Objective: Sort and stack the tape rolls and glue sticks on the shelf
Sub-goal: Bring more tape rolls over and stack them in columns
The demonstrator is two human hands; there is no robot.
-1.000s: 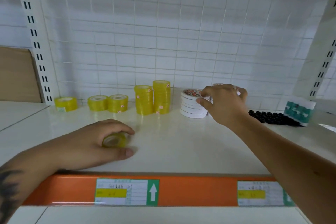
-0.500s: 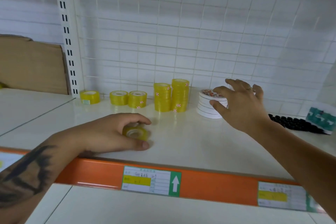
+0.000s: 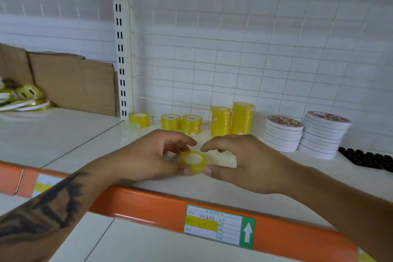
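Left hand (image 3: 148,155) and right hand (image 3: 244,161) both pinch one yellow tape roll (image 3: 193,161) at shelf (image 3: 212,189) front; underside hidden. Behind: 3 single rolls, 2 yellow stacks (image 3: 231,120), 2 white stacks (image 3: 306,133); black items (image 3: 368,158) cut off, unclear.

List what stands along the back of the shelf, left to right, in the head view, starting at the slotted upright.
Slotted upright → single yellow tape roll → pair of short yellow tape stacks → two tall yellow tape stacks → two white tape stacks → black caps.

small yellow tape roll (image 3: 193,161), seemingly tilted
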